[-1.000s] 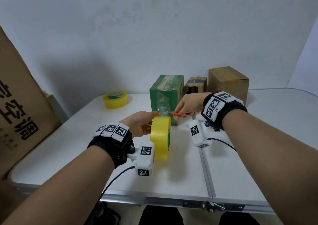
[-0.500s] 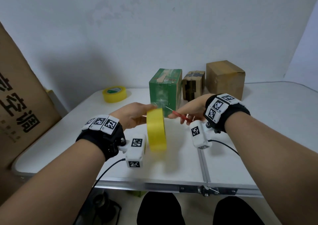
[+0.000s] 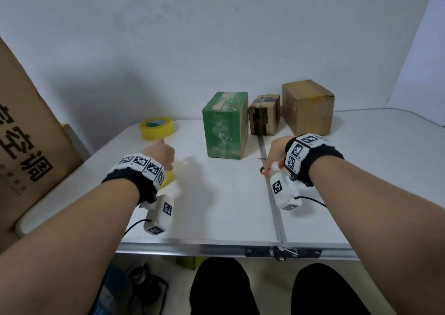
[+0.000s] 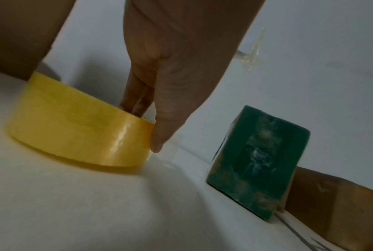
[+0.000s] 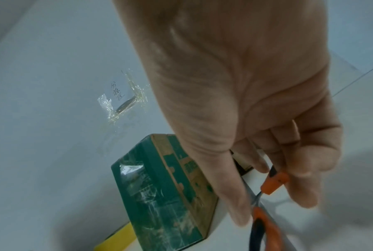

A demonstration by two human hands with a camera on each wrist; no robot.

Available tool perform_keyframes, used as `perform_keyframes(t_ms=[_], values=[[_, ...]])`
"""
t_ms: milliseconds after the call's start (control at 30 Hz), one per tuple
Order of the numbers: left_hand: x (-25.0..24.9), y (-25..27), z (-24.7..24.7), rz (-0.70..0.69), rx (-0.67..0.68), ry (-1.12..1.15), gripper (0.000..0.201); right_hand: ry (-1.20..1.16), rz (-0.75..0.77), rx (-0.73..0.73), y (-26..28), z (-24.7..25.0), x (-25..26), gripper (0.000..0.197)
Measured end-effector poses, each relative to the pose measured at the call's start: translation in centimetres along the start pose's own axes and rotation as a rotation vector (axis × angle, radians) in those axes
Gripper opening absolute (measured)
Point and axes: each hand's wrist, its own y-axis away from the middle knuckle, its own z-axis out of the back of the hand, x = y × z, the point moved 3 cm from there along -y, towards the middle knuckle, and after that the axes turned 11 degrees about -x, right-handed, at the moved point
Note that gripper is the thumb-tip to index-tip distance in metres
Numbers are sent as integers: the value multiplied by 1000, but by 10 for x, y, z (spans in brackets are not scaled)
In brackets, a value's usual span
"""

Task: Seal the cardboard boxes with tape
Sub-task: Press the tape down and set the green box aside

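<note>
While a tall sheet of cardboard (image 3: 29, 131) printed with black characters leans at the left, the white folding table (image 3: 231, 208) carries everything else, a metal seam running front to back near its middle. At the far side stand three boxes in a row: a plain brown box (image 3: 308, 107) on the right, which is the biggest, a green box (image 3: 225, 127) on the left with clear tape over its top and down its front face, and a small brown box (image 3: 264, 115) with dark tape between them, close to both. Left of the green box and well apart from it, a spare yellow tape roll (image 3: 156, 128) lies flat near the table's far edge. Nearer the person, the left hand (image 3: 160, 153) grips a second yellow tape roll (image 4: 80, 129) that lies flat on the table, fingers (image 4: 138, 95) reaching down into its core and the thumb pressed on its outer face. On the other side of the green box, the right hand (image 3: 274, 152) is low over the seam, its fingers curled round orange-handled scissors (image 5: 267, 203), whose blades lie near the tabletop. Scraps of clear tape (image 5: 125, 100) stick to the wall above the boxes.
</note>
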Motion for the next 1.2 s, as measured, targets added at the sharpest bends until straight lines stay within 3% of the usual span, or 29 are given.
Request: perform_keyframes(t_ms=[133, 233, 300, 400, 500, 567, 667, 833, 1067, 1200], values=[[2, -10, -17, 27, -49, 80, 31, -26, -8, -120, -1, 1, 0, 27], [6, -15, -27, 52, -68, 183, 60, -222, -21, -238, -1, 14, 8, 13], [4, -16, -27, 54, -93, 163, 71, -415, -18, -408, -6, 24, 9, 20], [-6, -21, -7, 26, -305, 157, 57, -567, 96, -673, -7, 40, 18, 26], [-20, -35, 28, -121, -534, 461, 57, -602, 298, -768, -8, 57, 40, 28], [-27, -49, 46, -157, -528, 612, 74, -560, 401, -762, -14, 65, 56, 34], [-41, -61, 63, -237, -466, 643, 90, -468, 486, -738, -30, 72, 78, 45], [-50, -59, 60, -284, -565, 729, 66, -215, 601, -675, -65, 58, 89, 48], [-43, -75, 48, -229, -537, 805, 71, 135, 524, -898, -65, 30, 97, 70], [-45, -77, 41, -202, -557, 843, 74, 332, 457, -813, -57, 26, 100, 103]])
